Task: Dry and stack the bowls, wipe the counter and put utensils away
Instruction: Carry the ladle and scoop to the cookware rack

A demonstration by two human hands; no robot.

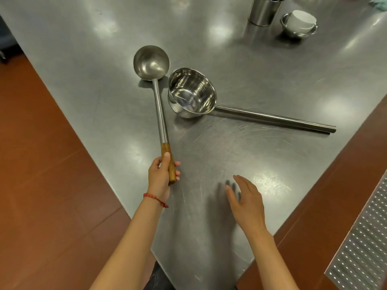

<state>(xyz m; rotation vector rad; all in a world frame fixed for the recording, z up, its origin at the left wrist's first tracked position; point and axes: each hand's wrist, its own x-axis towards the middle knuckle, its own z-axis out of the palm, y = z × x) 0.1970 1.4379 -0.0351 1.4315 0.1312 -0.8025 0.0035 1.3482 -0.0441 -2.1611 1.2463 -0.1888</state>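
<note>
My left hand (161, 174) grips the wooden end of a long steel ladle (151, 62), whose round bowl lies on the steel counter (261, 76) ahead. Beside the ladle's bowl sits a deep steel dipper (191, 93), tipped on its side, with a long tube handle running right toward the counter edge. My right hand (245, 197) hovers over the counter near the front, fingers straight and holding nothing. At the far right a white bowl (302, 20) rests inside a small steel bowl (299, 31). A steel utensil canister (263, 10) stands to their left.
The counter narrows to a corner just in front of me. Red-brown floor tiles (41, 185) lie on both sides. A perforated metal grate (364, 248) is at the lower right. A bit of teal cloth (379, 4) shows at the top right corner.
</note>
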